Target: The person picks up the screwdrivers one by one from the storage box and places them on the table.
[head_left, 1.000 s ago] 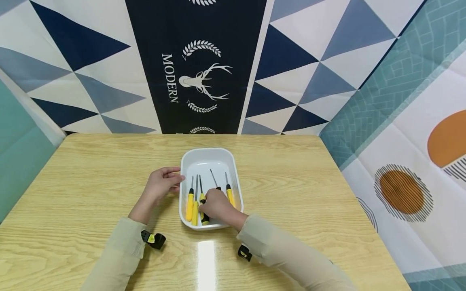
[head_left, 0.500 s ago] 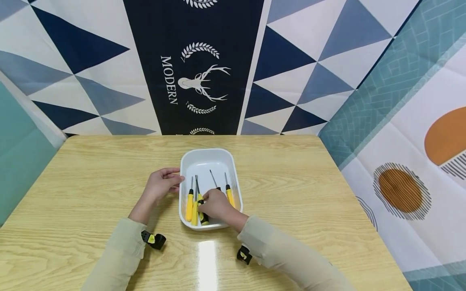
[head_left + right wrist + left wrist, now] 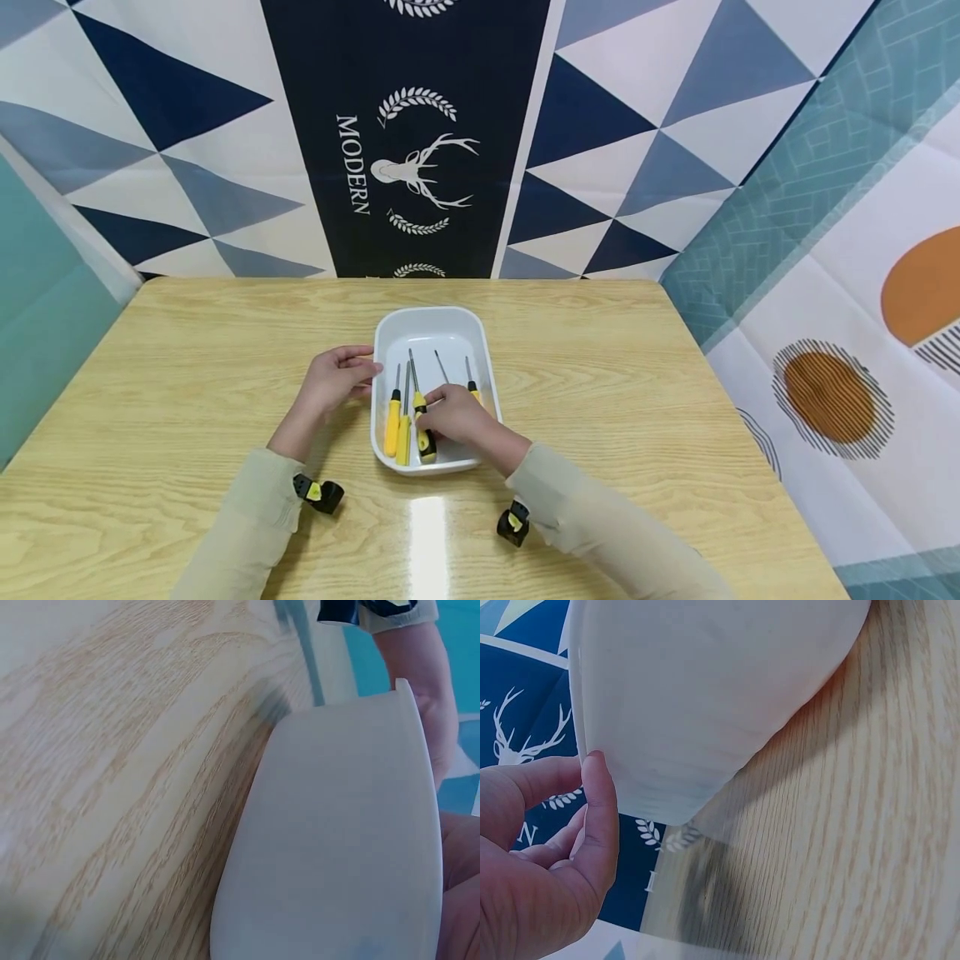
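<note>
A white tray [image 3: 486, 358] holding several screwdrivers stands on the table. At its left side, my left hand [image 3: 330, 377] pinches the rim between thumb and finger; the left wrist view shows these fingers [image 3: 600, 802] at the tray's edge [image 3: 705, 690]. Inside the tray, my right hand [image 3: 459, 412] holds a yellow-and-black screwdriver [image 3: 427, 446] by its handle, shaft toward the far end. Left of it lie a yellow screwdriver [image 3: 392, 427] and a slimmer yellow one [image 3: 403, 442]. Another screwdriver's shaft [image 3: 441, 365] shows beyond the right hand, which hides its handle.
One more yellow screwdriver [image 3: 472, 388] lies along the tray's right wall, partly covered by the right hand. The wooden table [image 3: 600, 400] ends at a patterned wall cloth [image 3: 420, 167]. In the right wrist view, the tray's outer wall [image 3: 337, 825] blocks most of the right hand.
The yellow-and-black screwdriver has shifted slightly right, its shaft swinging away from upright alignment beside the slim one. My right hand has moved a little right with it. The left hand stays at the rim.
</note>
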Demonstrator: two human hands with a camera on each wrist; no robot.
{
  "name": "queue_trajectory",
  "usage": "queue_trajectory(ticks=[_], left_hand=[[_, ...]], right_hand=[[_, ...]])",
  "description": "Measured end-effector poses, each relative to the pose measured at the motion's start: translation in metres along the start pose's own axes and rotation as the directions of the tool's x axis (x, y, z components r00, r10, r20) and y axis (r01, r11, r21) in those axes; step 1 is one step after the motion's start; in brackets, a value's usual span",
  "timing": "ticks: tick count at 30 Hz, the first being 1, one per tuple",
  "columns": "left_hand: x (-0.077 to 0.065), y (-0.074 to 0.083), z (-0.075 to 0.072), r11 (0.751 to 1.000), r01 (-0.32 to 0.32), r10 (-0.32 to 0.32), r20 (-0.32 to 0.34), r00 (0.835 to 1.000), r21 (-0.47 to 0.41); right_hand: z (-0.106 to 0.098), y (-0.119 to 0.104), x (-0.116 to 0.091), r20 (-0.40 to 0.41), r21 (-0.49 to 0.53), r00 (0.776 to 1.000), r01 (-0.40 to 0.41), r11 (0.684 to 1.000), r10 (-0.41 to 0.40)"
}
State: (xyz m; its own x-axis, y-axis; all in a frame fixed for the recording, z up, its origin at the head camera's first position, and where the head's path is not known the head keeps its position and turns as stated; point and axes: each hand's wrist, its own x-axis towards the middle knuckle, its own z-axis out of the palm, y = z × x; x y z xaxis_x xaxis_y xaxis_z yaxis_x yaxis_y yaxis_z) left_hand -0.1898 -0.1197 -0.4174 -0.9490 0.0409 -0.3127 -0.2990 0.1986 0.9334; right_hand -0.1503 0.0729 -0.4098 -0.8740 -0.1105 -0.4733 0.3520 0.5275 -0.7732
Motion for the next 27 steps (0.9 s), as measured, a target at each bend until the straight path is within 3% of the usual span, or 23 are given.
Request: queue_trajectory(ticks=[11,27], left_hand=[[0.003,-0.002,0.0,1.0,-0.007,0.007,-0.005,1.0,0.008],[0.004,0.0,-0.001,1.0,0.003,-0.003,-0.003,1.0,0.012]], right_hand=[[-0.013,-0.003,-0.002,0.051,0.107,0.999,-0.014,0.994,0.008],[-0.036,-0.009,-0.003,0.073,0.147,0.997,0.023,0.989,-0.034]])
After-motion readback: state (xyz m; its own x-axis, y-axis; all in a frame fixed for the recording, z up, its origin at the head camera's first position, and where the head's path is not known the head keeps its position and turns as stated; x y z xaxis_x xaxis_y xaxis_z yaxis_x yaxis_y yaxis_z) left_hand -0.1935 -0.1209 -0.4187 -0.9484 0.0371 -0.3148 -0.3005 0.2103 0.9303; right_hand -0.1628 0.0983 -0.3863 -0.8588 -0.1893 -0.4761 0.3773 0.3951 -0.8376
